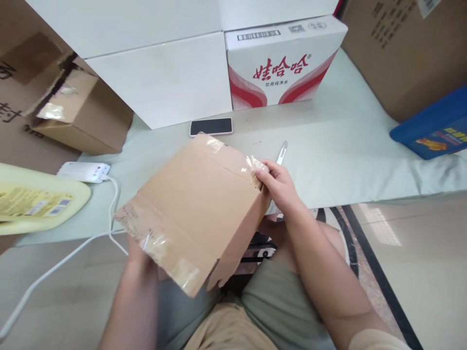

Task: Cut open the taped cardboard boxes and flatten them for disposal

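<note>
A brown cardboard box [197, 189] is tilted over my lap, in front of the table edge. Torn clear tape clings to its flaps at the near-left and far-right ends. My right hand [279, 184] grips the far-right corner, thumb on top of the taped edge. At the near-left side, my left hand [140, 255] reaches under the box; most of its fingers are hidden and the forearm is blurred. A slim pale cutter [282, 152] sticks out just beyond my right knuckles; I cannot tell whether it lies on the cloth or is in the hand.
A phone [211, 127] lies on the table cloth [357, 160] before white cartons [164, 82]. Leftward are an open brown box [87, 107], a white charger [83, 172] with a cable and a yellow bottle [40, 199]. A blue container [434, 126] stands at right.
</note>
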